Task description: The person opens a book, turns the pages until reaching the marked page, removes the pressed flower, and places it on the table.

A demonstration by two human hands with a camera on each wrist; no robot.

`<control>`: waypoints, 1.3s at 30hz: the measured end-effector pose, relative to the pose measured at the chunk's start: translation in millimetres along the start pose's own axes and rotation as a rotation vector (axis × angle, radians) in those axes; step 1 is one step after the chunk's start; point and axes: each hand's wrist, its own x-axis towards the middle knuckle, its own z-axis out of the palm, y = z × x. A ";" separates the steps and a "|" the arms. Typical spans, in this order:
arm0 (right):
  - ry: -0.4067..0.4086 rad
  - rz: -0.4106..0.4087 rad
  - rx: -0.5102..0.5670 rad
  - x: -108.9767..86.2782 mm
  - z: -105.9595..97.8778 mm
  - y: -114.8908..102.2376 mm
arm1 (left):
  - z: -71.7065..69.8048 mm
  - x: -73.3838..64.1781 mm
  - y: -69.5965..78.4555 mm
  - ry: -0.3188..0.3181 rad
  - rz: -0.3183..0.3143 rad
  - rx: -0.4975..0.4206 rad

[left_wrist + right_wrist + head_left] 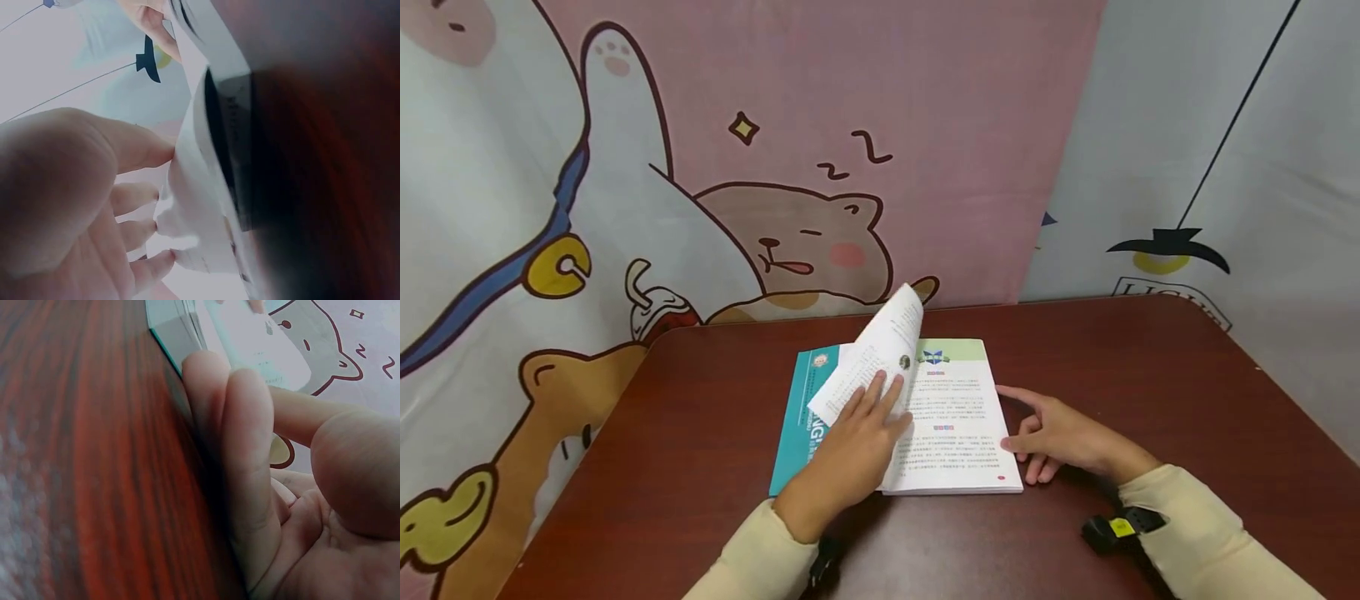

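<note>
A book (958, 454) lies on the table, its right-hand page printed with text under a green band. To the left shows its teal cover (786, 450). Between them a lifted page (891, 329) curls over to the left. My left hand (853, 446) rests on that page with its fingers spread; in the left wrist view its fingertips touch the bent paper (200, 200). At the book's right edge is my right hand (1063, 433), index finger stretched out and thumb at the page edge. Its other fingers bend loosely near the tabletop, and the right wrist view shows nothing held.
The dark reddish-brown table (700, 400) reaches back to a wall hanging (970, 150) with cartoon animals. A black wrist device (1105, 533) with a yellow label is by the right sleeve (1202, 533). Another dark device (825, 562) shows beneath the left sleeve.
</note>
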 end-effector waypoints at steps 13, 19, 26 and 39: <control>-0.014 -0.010 0.006 0.1 0.5 -3.2 | 7.1 -5.0 -0.7 -0.095 0.002 -0.039; -0.017 -0.011 0.012 0.2 0.4 -3.0 | 8.4 -4.1 1.0 -0.140 -0.041 -0.122; -0.017 -0.003 0.018 1.2 0.4 0.0 | 10.0 -2.9 2.5 -0.152 -0.020 -0.165; -0.008 -0.004 0.019 -0.1 -0.2 -1.0 | 4.1 9.3 14.8 -0.248 -0.096 -0.248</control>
